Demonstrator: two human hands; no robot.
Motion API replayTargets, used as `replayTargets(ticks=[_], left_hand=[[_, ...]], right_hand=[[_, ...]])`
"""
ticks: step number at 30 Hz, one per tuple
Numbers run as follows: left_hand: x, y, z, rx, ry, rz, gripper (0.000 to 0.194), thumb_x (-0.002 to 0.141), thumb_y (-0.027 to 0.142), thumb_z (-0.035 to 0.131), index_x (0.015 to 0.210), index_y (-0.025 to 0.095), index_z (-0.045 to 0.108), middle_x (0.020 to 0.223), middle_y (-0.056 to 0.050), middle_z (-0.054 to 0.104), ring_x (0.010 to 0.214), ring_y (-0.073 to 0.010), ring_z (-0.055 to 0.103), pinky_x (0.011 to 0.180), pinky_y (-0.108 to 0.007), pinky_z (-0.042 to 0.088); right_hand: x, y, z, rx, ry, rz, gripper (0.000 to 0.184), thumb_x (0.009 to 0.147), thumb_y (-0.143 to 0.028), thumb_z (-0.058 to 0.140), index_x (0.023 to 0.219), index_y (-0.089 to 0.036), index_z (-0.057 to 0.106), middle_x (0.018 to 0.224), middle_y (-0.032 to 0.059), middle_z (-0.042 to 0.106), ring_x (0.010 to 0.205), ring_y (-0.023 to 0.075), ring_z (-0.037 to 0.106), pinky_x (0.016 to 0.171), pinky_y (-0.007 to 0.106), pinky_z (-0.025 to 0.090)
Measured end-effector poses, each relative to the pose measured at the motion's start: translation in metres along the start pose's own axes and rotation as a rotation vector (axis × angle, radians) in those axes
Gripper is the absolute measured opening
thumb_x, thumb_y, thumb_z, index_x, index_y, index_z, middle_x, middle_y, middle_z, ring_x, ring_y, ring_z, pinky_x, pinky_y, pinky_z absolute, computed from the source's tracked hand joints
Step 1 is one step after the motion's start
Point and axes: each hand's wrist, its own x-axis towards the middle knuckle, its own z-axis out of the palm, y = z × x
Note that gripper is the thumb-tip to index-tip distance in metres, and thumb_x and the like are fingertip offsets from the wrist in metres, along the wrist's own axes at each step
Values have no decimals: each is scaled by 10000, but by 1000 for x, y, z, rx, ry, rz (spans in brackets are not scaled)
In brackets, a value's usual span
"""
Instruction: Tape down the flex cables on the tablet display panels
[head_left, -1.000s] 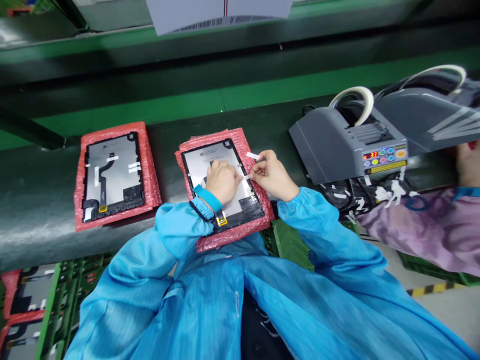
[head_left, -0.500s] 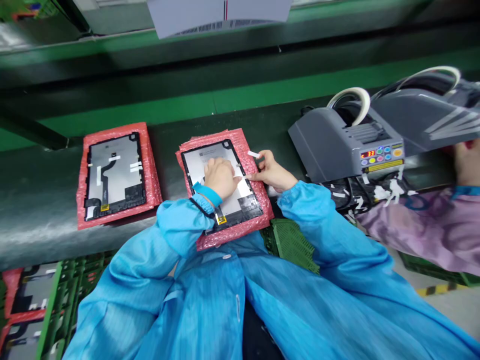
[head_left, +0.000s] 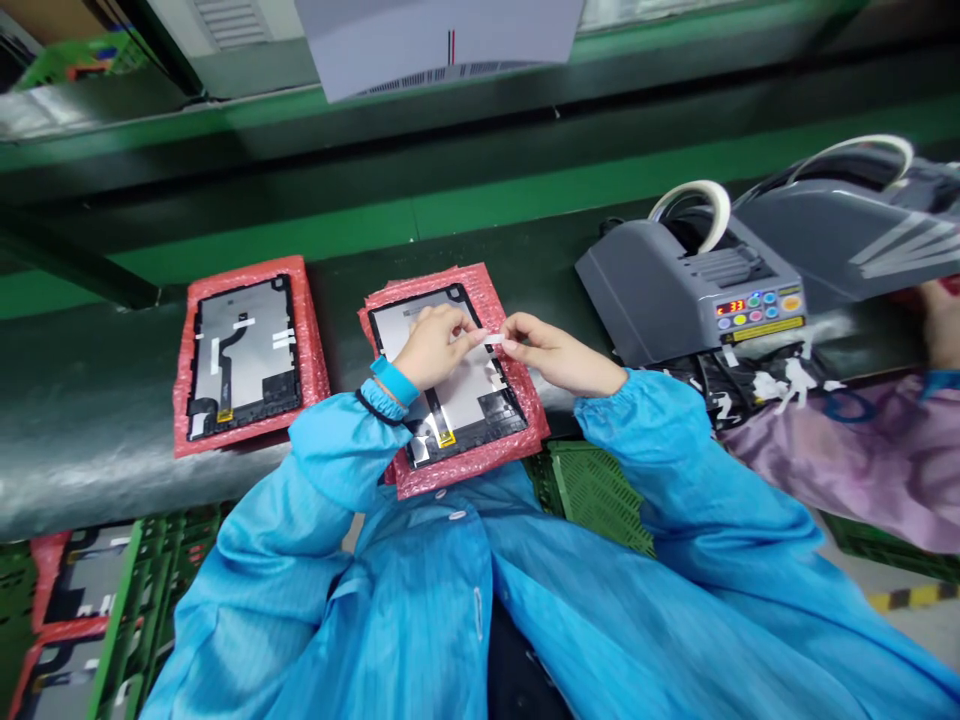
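An opened tablet panel (head_left: 457, 395) lies on a red bubble-wrap sheet (head_left: 480, 460) on the dark belt in front of me. My left hand (head_left: 433, 347) hovers over the panel's upper half, fingers pinched on one end of a small white tape strip (head_left: 493, 339). Its other end is pinched by my right hand (head_left: 551, 355), at the panel's right edge. The strip is stretched between both hands just above the panel.
A second panel (head_left: 244, 355) on red bubble wrap lies to the left on the belt (head_left: 82, 420). A grey tape dispenser (head_left: 690, 290) stands at the right. Another person's purple sleeve (head_left: 847, 450) is at far right. Green crates (head_left: 127, 620) with more panels sit lower left.
Both hands rose from the panel's right edge and came together holding one tape strip between them. The left hand moved up the panel. The view shifted slightly.
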Motion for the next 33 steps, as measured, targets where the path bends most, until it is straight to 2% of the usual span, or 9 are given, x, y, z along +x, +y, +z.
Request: replayTargets(ticks=[4,8,12,14,17,20,22,33], left_hand=[[0,2,2,-21,-8,-75,133,858,229,579,748,167,621,835,-27,637,829,-165,545,829,-312,412],[0,-2,3,-156,-26,-141,161,850,212,583,698,161,603,707,-7,607,707,-142,535,707,-274,416],[1,-3,5,-206,-59,-191,183,860,229,580,698,151,611,644,-2,594,659,-139,528,651,-266,400],[3,-2,7,-153,-75,-226,191,868,242,573,711,147,626,679,-20,620,695,-154,548,675,-280,411],[6,-1,12,15,-78,-272,196,877,269,570,754,146,660,830,-68,673,841,-203,579,799,-340,427],[7,1,18,155,-75,-283,223,893,298,546,811,150,691,988,-110,679,1017,-264,557,917,-413,392],[6,2,21,191,-74,-283,246,902,312,525,834,153,700,1025,-120,672,1079,-291,531,931,-434,380],[1,0,29,221,-24,-246,221,884,302,541,824,165,703,991,-116,653,1075,-306,497,906,-442,379]], right_hand=[[2,-2,-1,-147,68,47,169,821,-359,578,817,-191,578,805,17,593,787,170,525,760,305,420],[6,1,-3,-129,188,113,183,807,-363,610,810,-180,606,813,32,640,758,169,550,737,299,428],[14,3,2,-130,151,140,132,792,-288,626,742,-174,582,716,9,615,676,144,525,676,277,405],[19,4,5,-177,142,147,106,792,-225,605,708,-175,564,683,-3,584,648,132,500,659,271,388],[26,9,8,-271,170,148,126,769,-154,600,659,-177,542,674,-12,516,638,126,467,665,275,378],[30,18,9,-354,189,120,153,749,-136,614,626,-182,535,683,-10,471,659,136,462,695,288,385],[32,23,9,-380,178,102,156,752,-147,615,621,-187,540,685,-6,464,672,146,465,711,298,391],[34,30,6,-427,131,47,149,731,-185,619,606,-200,540,662,-3,465,674,152,470,713,309,416]])
